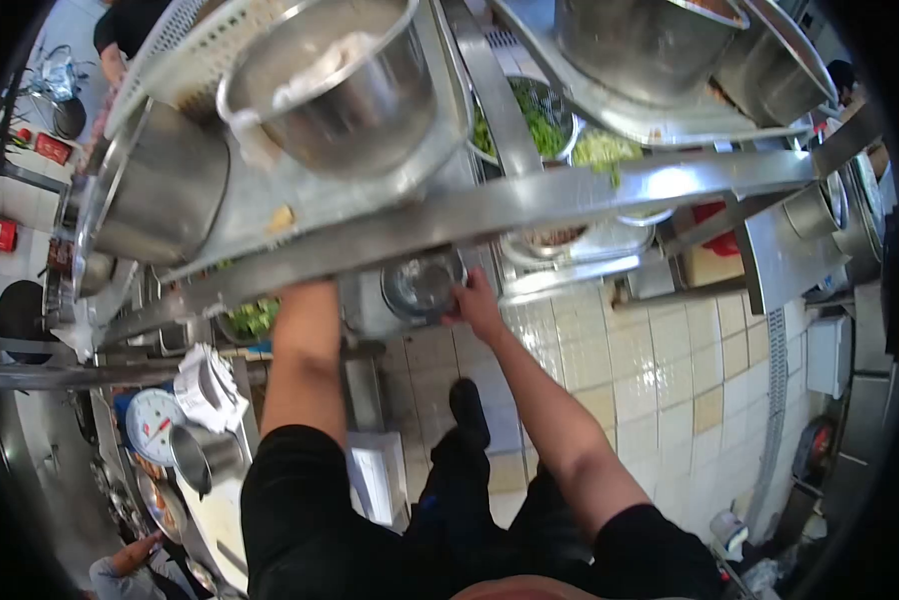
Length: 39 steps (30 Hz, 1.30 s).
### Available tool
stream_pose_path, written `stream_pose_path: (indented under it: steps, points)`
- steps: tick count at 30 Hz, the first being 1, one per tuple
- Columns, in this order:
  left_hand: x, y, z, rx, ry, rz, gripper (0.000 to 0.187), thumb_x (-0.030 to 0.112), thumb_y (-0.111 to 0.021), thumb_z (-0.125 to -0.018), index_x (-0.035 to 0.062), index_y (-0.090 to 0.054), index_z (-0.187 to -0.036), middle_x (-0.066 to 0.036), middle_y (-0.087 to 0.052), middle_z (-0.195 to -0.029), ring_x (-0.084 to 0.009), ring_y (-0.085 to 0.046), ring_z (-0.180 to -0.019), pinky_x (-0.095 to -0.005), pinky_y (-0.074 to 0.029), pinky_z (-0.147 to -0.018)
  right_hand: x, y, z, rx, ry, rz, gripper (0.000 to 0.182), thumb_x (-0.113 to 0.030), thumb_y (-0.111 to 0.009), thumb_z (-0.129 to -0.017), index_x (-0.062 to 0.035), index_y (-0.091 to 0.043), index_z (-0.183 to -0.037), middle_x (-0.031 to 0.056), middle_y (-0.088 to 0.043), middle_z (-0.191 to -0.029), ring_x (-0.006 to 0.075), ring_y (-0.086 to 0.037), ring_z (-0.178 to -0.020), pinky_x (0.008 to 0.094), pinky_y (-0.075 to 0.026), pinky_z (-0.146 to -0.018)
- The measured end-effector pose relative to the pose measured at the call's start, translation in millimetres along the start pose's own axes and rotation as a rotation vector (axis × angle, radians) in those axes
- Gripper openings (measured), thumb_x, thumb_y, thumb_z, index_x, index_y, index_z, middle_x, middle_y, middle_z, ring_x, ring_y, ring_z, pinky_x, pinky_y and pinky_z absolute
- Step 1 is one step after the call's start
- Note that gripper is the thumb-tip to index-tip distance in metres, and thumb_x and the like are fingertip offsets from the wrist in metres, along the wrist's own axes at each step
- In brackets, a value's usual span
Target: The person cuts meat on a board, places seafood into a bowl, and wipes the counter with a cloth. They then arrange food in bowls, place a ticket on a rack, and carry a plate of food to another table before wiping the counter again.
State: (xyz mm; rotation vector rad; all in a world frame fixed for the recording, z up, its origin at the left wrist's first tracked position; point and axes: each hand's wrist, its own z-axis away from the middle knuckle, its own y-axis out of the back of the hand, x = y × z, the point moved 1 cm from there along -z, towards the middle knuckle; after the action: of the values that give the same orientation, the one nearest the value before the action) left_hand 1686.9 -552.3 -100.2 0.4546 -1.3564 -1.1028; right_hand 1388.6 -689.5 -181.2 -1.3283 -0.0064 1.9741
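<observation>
My right hand (479,306) grips the right side of a round, shiny metal bowl (417,287) below the shelf's front rail. The bowl's far edge is partly covered by that rail, and I cannot make out any contents. My left forearm (306,345) reaches under the same rail to the left of the bowl. The rail hides my left hand. Beside the left forearm is a container of green leafy vegetables (253,318).
The metal rail (530,205) crosses above my hands. Overhead stand a large pot (355,110) and several others. Behind are chopped greens (535,120) and pale shredded vegetable (606,150). At left sit a dial scale (154,425) and a metal pot (205,455). Another person's arm (135,553) shows bottom left.
</observation>
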Motion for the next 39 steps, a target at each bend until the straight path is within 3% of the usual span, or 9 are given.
stream_pose_path:
  steps: [8, 10, 11, 13, 16, 21, 26, 31, 39]
  points:
    - [40.1, -2.3, 110.9, -0.134, 0.279, 1.083, 0.036, 0.012, -0.073, -0.073, -0.0024, -0.059, -0.102, -0.013, -0.061, -0.102, -0.0201, -0.058, -0.095, -0.0287, -0.048, -0.077, -31.1, -5.7, 19.3, -0.057, -0.026, -0.033, 0.024, -0.005, -0.052, -0.079, -0.0034, -0.038, -0.098, 0.0102, -0.050, -0.089, 0.0207, -0.060, -0.061, 0.0311, -0.056, -0.044]
    - [55.3, -15.0, 151.7, -0.195, 0.206, 0.977, 0.035, 0.012, -0.073, -0.073, -0.0025, -0.060, -0.102, -0.013, -0.061, -0.101, -0.0200, -0.058, -0.095, -0.0284, -0.049, -0.077, -43.5, -9.1, 33.1, -0.097, -0.012, 0.003, 0.023, -0.005, -0.052, -0.079, -0.0037, -0.038, -0.098, 0.0105, -0.051, -0.089, 0.0207, -0.061, -0.062, 0.0303, -0.055, -0.044]
    - [63.4, -11.1, 164.1, -0.274, 0.035, 0.519, 0.037, 0.008, -0.072, -0.071, -0.0042, -0.060, -0.104, -0.010, -0.063, -0.096, -0.0204, -0.059, -0.091, -0.0292, -0.048, -0.078, -49.5, -13.7, 42.5, -0.129, 0.006, 0.002, 0.023, -0.004, -0.052, -0.079, -0.0045, -0.039, -0.097, 0.0110, -0.053, -0.088, 0.0204, -0.061, -0.061, 0.0298, -0.055, -0.043]
    - [51.6, -29.3, 185.7, -0.176, -0.391, 0.213, 0.042, 0.004, -0.067, -0.071, -0.0001, -0.059, -0.112, -0.011, -0.061, -0.105, -0.0243, -0.058, -0.093, -0.0325, -0.047, -0.084, -68.3, -29.2, 69.5, -0.193, 0.009, -0.001, 0.022, -0.003, -0.051, -0.079, -0.0048, -0.039, -0.097, 0.0108, -0.053, -0.089, 0.0200, -0.061, -0.060, 0.0298, -0.054, -0.043]
    - [50.4, 21.5, 240.8, -0.347, -0.601, 0.013, 0.048, 0.000, -0.061, -0.069, 0.0080, -0.058, -0.116, -0.013, -0.055, -0.116, -0.0287, -0.054, -0.100, -0.0353, -0.043, -0.091, -90.1, -68.0, 116.7, -0.229, 0.012, 0.113, 0.022, -0.001, -0.051, -0.079, -0.0068, -0.040, -0.096, 0.0085, -0.056, -0.086, 0.0180, -0.060, -0.060, 0.0294, -0.054, -0.043]
    - [44.7, 163.5, 349.8, -0.257, -0.531, -0.072, 0.048, -0.001, -0.060, -0.071, 0.0160, -0.060, -0.115, -0.013, -0.052, -0.111, -0.0344, -0.050, -0.107, -0.0376, -0.042, -0.091, -141.1, -167.6, 223.5, -0.433, -0.130, 0.163, 0.020, 0.000, -0.050, -0.077, -0.0077, -0.042, -0.094, 0.0089, -0.057, -0.085, 0.0179, -0.062, -0.061, 0.0296, -0.054, -0.043]
    - [-1.4, 325.1, 426.8, 0.067, -0.286, -0.363, 0.018, 0.016, -0.062, -0.077, 0.0095, -0.064, -0.094, -0.018, -0.064, -0.084, -0.0370, -0.062, -0.082, -0.0451, -0.049, -0.070, -161.8, -309.2, 297.6, -0.684, -0.248, 0.150, 0.021, -0.001, -0.049, -0.078, -0.0058, -0.043, -0.097, 0.0110, -0.058, -0.084, 0.0192, -0.062, -0.059, 0.0307, -0.054, -0.043]
    - [-63.8, 465.1, 457.3, 0.294, -0.152, -0.472, 0.018, 0.022, -0.065, -0.076, 0.0125, -0.065, -0.091, -0.017, -0.064, -0.083, -0.0357, -0.061, -0.081, -0.0455, -0.048, -0.070, -140.2, -468.6, 317.3, -0.901, -0.235, 0.206, 0.021, -0.002, -0.048, -0.079, -0.0064, -0.041, -0.098, 0.0099, -0.057, -0.088, 0.0189, -0.059, -0.059, 0.0326, -0.054, -0.047]
    - [-129.8, 555.4, 453.1, 0.457, -0.012, -0.316, 0.019, 0.007, -0.059, -0.078, 0.0077, -0.065, -0.096, -0.016, -0.065, -0.087, -0.0320, -0.062, -0.082, -0.0384, -0.048, -0.072, -94.1, -590.6, 289.3, -0.956, -0.241, 0.275, 0.020, -0.003, -0.050, -0.079, -0.0082, -0.040, -0.095, 0.0087, -0.057, -0.084, 0.0179, -0.059, -0.057, 0.0313, -0.053, -0.047]
